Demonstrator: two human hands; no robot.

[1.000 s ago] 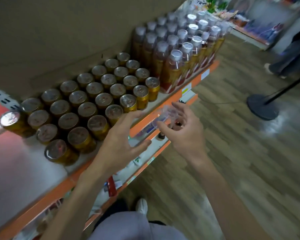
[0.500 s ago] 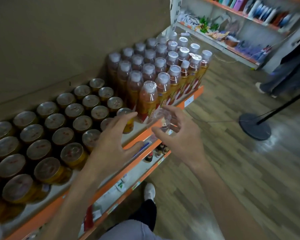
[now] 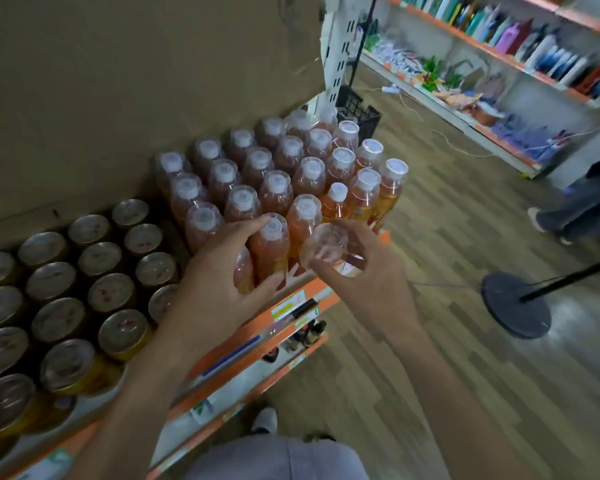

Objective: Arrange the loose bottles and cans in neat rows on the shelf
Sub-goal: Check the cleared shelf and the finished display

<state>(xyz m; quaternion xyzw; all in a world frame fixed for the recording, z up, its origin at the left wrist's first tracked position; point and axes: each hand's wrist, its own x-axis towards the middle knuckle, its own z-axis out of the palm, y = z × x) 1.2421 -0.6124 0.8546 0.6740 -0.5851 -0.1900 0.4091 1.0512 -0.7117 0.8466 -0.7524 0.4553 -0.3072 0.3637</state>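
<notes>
Left hand (image 3: 222, 278) just left of frame centre, on the front row of the bottle block. Index finger lay across the far side and thumb hooked round the near side of the front bottle (image 3: 271, 258), fingers curled about it. Whether the neighbouring bottle under the palm was also gripped, could not tell. Front bottle upright, orange liquid, clear dome over its white cap, standing at the front edge of the shelf (image 3: 257, 327).

Right hand (image 3: 371, 278) at 3 o'clock of the left hand, apart from it, out beyond the shelf edge. Fingers and thumb curled round a loose clear dome cover (image 3: 324, 251), held tilted just beside the front corner of the block.

Bottles (image 3: 257, 168) packed in upright rows at 12 o'clock of the hands, most domed. One bare-capped bottle (image 3: 336, 195) stood at 12 o'clock of the held cover.

Cans (image 3: 111, 292), gold with silvery tops, upright in rows at 9 o'clock, touching the bottle block.

Cardboard sheet (image 3: 118, 81) behind both groups. Black crate (image 3: 359, 116) past the shelf end at 1 o'clock. Far shelving (image 3: 499, 46) with coloured containers at 2 o'clock. Round black stand base (image 3: 515, 306) on the wood-pattern floor (image 3: 430, 375) at 3 o'clock, another person's legs (image 3: 575, 209) beyond it
</notes>
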